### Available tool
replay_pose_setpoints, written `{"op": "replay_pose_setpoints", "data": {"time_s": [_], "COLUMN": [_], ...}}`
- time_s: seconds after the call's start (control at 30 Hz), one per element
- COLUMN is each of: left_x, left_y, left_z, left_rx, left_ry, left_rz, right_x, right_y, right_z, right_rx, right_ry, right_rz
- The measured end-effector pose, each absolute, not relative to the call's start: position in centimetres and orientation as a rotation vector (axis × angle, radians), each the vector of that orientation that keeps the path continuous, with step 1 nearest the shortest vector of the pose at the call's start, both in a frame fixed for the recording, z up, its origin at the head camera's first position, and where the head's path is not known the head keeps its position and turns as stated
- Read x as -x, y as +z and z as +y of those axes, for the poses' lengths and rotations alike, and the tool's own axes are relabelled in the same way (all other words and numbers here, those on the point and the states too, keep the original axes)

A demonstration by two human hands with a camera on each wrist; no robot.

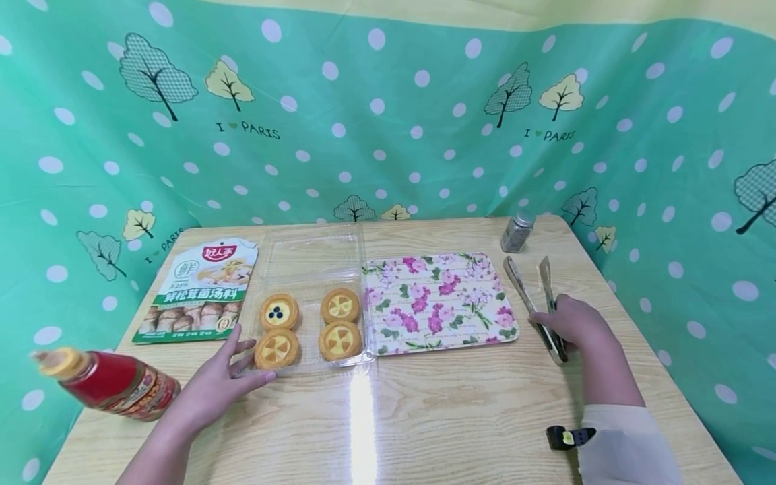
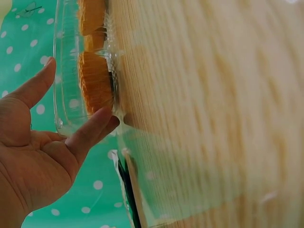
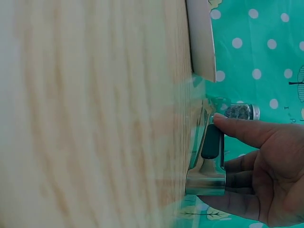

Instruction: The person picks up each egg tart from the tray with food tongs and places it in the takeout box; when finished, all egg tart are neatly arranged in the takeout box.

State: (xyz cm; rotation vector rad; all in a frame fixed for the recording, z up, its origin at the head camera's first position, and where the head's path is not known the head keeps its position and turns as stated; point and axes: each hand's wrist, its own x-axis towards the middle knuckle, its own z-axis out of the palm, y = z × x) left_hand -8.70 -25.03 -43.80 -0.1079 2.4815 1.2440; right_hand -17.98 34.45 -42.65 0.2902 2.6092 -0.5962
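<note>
My left hand (image 1: 219,382) is at the near left corner of a clear plastic box (image 1: 312,279), its fingers spread and fairly straight against the corner. Several egg tarts sit in the box, among them a blueberry-topped tart (image 1: 279,312) and a tart with pale wedges (image 1: 340,341). In the left wrist view, a tart's crust (image 2: 95,83) shows through the box wall beside the fingertips. On the right, my right hand (image 1: 578,323) holds metal tongs (image 3: 207,178) near their joined end, thumb on one side and fingers on the other. The tongs' arms spread apart and point away from me.
A floral tray (image 1: 439,303) lies just right of the box. A seasoning jar (image 1: 518,231) stands at the far right. A green-and-white soup packet (image 1: 197,291) lies left of the box, and a red sauce bottle (image 1: 121,384) is beside my left forearm. Patterned cloth surrounds the table.
</note>
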Motion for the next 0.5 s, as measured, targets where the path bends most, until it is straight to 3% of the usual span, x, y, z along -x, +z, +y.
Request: {"op": "replay_pose_setpoints", "data": {"time_s": [0.5], "left_x": [9.0], "left_y": [-42.8], "left_z": [-25.5], "left_rx": [0.085], "left_ry": [1.229], "left_rz": [2.494], "right_x": [18.2], "right_y": [-39.4], "right_z": [33.9], "right_rx": [-0.195], "right_ry": [-0.486], "right_rz": [2.766]}}
